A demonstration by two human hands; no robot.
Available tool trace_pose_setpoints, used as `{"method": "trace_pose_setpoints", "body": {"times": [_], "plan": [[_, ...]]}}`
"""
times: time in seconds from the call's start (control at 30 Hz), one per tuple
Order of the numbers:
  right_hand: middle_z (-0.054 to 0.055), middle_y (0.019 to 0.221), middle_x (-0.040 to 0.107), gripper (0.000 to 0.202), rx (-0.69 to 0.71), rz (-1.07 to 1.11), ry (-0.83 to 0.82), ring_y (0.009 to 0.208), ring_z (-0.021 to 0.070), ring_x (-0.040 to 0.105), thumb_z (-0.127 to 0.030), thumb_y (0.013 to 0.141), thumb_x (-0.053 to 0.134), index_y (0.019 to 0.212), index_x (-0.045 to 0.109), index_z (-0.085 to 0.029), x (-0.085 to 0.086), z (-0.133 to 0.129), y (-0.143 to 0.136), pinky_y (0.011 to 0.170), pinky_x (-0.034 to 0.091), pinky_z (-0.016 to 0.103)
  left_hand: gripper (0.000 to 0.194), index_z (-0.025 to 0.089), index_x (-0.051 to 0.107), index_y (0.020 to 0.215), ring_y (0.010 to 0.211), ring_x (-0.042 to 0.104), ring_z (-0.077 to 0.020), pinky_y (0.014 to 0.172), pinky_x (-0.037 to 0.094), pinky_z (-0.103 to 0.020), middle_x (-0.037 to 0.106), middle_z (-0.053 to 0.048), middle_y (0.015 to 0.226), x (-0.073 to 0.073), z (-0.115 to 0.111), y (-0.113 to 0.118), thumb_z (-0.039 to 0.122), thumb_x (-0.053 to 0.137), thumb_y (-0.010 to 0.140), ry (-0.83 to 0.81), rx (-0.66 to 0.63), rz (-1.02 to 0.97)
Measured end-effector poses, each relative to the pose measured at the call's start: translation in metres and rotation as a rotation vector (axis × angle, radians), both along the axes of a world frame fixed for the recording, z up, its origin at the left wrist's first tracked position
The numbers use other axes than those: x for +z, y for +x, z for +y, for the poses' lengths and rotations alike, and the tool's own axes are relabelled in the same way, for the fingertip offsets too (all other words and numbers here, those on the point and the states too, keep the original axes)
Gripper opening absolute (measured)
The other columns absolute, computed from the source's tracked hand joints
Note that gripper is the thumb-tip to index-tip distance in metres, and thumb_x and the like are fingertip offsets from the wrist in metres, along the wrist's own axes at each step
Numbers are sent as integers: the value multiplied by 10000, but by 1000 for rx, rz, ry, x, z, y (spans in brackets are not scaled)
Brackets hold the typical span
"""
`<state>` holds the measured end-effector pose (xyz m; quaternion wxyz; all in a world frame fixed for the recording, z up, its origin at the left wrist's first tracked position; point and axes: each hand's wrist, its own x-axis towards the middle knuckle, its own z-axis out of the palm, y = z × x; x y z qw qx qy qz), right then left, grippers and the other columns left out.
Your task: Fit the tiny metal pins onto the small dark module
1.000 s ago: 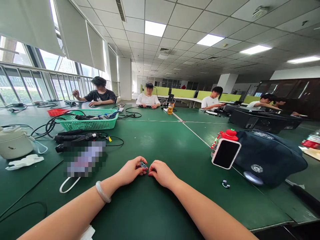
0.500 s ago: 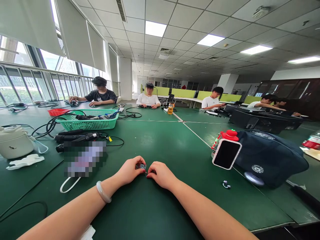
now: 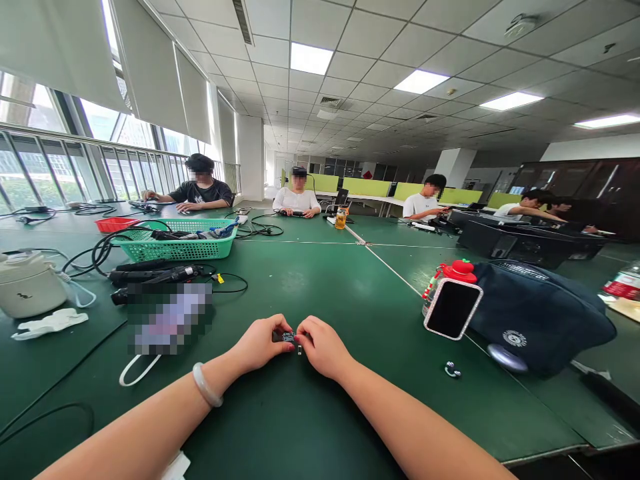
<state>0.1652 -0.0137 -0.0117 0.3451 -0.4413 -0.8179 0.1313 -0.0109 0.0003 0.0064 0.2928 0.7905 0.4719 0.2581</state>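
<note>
My left hand pinches a small dark-blue circuit board with light markings between thumb and fingertips, a little above the green table. A pale bracelet circles that wrist. From the other side, my right hand is closed, its thumb and index fingertips pressed together at the board's right edge. Just under those fingertips shows a tiny black-and-white piece. Whether it hangs from the fingers or lies on the table I cannot tell. What sits inside the right pinch is hidden.
On the left are a green basket with cables, black devices and a beige container. To the right stand a phone, a red-capped bottle and a dark bag. Earbuds lie nearer. Several people sit beyond.
My right fingertips have come up against the board's right edge, where a small gap was before. The board has shifted slightly right, and the tiny piece shows more clearly below the fingers.
</note>
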Motion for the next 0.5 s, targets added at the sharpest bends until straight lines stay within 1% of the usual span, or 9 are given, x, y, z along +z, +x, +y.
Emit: {"method": "trace_pose_setpoints", "body": {"times": [0.13, 0.27, 0.5], "plan": [[4, 781, 513, 109, 17, 69, 23, 679, 118, 472, -209, 829, 494, 733, 541, -191, 3, -5, -4, 609, 367, 232, 229, 187, 557, 764, 613, 508, -117, 571, 389, -219, 572, 41, 662, 0, -1, 2, 313, 664, 606, -12, -55, -46], [0, 800, 514, 111, 26, 93, 22, 660, 109, 465, -234, 826, 502, 732, 545, -193, 4, -7, -6, 611, 372, 227, 225, 177, 534, 744, 645, 513, -120, 605, 403, -226, 574, 35, 684, -2, -2, 2, 286, 672, 603, -46, -100, -131], [-10, 796, 508, 95, 14, 128, 19, 638, 99, 453, -247, 807, 526, 728, 539, -196, 6, -8, -6, 598, 368, 222, 233, 167, 525, 742, 639, 515, -112, 616, 421, -233, 574, 30, 687, -2, -1, 1, 257, 686, 601, -104, -134, -244]]}}
